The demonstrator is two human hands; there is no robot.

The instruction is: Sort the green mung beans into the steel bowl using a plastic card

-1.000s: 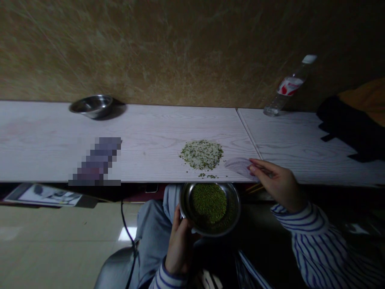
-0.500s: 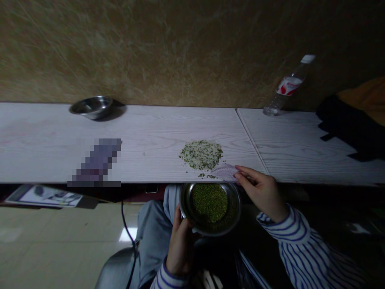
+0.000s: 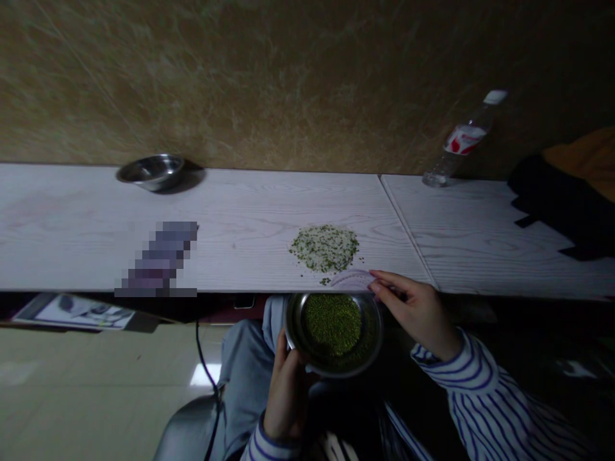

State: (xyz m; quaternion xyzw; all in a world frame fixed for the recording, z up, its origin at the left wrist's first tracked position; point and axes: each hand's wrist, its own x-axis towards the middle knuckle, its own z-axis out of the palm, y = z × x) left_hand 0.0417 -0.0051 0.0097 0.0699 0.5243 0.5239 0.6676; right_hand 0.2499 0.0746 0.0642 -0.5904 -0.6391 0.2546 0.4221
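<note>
My left hand [image 3: 287, 390] grips the left rim of a metal bowl [image 3: 372, 349], which sits just under the table's front edge. Green mung beans [image 3: 333, 323] cover the bowl's bottom. Between the thumb and fingers of my right hand [image 3: 418, 310] is a thin, see-through, pale purple protractor [image 3: 350, 279], its curved side facing away from me. It lies low over the table by the front edge, just above the bowl. Beyond it spreads a pile of white grains mixed with green beans [image 3: 325, 248]. A few loose beans [image 3: 325, 281] lie at the protractor's left end.
An empty metal bowl [image 3: 152, 173] stands near the wall at the left, with a blurred-out flat object [image 3: 161, 259] in front of it. A plastic bottle [image 3: 456, 144] stands back right, beside a black and orange bag-like item [image 3: 562, 192]. A black cable [image 3: 204, 365] hangs at lower left.
My right hand has drawn the protractor slightly left and closer to the table's front edge. Fewer loose beans lie beside it. My left hand still holds the bowl in nearly the same place.
</note>
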